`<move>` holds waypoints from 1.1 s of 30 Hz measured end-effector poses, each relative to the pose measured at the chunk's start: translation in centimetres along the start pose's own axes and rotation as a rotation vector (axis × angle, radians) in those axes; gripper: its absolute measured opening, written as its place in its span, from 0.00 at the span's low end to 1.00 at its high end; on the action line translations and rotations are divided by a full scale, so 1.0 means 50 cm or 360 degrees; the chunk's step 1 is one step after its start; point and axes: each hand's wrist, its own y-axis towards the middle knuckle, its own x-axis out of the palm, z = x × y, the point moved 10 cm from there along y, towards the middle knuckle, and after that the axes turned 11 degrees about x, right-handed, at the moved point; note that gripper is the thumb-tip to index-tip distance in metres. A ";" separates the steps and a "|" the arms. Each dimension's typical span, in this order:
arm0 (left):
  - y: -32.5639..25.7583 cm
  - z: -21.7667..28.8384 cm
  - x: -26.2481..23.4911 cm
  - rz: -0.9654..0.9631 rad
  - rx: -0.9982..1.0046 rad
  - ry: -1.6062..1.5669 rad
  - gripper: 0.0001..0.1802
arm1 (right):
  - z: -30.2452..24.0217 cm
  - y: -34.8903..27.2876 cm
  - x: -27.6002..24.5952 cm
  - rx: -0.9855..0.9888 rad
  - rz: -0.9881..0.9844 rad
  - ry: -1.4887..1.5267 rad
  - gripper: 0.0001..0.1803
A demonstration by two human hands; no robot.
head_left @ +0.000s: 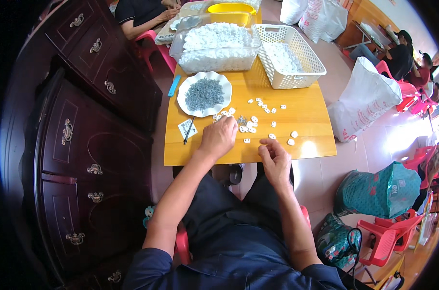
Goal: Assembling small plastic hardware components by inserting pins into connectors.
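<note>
My left hand [219, 137] is closed, its fingertips pressed down among small white two-holed plastic pieces [248, 128] on the wooden table [190, 154]. Whatever it pinches is hidden. By the table's front edge, my right hand [276, 159] has its fingers curled and thumb close to the forefinger; I cannot make out what lies between them. One white piece [271, 136] lies just beyond its fingertips. A little heap of grey screw-like pieces [241, 120] sits beside the left fingertips. Many similar grey pieces [204, 94] fill a scalloped white plate [183, 102].
A clear bin [214, 62] and a white perforated basket [316, 67], both with white pieces, stand at the far side. A dark screwdriver-like tool [189, 129] and a blue-handled object [174, 86] lie left. Dark cabinets [103, 140] flank the table; sacks [364, 101] stand right.
</note>
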 end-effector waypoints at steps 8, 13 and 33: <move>-0.058 0.154 -0.099 0.0217 0.0110 -0.0318 0.04 | 0.052 -0.042 0.105 0.0680 -0.0724 0.0726 0.18; -0.086 0.162 -0.090 0.0192 0.0188 -0.0379 0.05 | 0.067 -0.060 0.114 0.0762 -0.0867 0.0725 0.17; -0.113 0.123 -0.065 0.0130 -0.0207 -0.1274 0.03 | 0.058 -0.078 0.105 0.0719 -0.1077 0.0751 0.08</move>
